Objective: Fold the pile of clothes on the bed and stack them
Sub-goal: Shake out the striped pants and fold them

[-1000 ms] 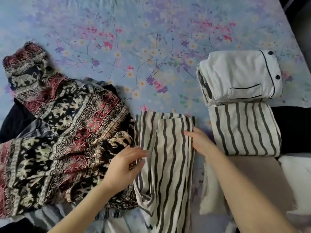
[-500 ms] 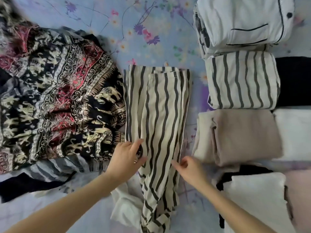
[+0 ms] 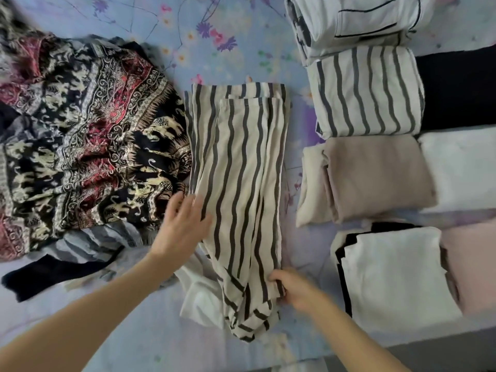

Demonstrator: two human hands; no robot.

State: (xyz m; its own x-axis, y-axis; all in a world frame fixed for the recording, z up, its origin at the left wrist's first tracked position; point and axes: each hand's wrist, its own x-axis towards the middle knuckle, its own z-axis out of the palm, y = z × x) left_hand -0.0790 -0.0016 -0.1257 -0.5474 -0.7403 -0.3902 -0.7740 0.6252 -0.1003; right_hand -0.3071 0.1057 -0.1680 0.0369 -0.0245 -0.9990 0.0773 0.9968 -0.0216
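The right grip has been moved to the near end of the striped pants and clamped there, the left grip laid flat, ready for folding.

On the bed, a long garment lies lengthwise in the middle of the frame, its lower end over a crumpled piece. A loose pile fills the left side, touching the garment's left edge. To the right, apart from the garment, folded pieces sit in two columns: the near column runs in four from the top edge to the lower right, and the far column runs in three along the right edge. The left hand rests on the garment's left edge; the right hand holds its lower right edge.
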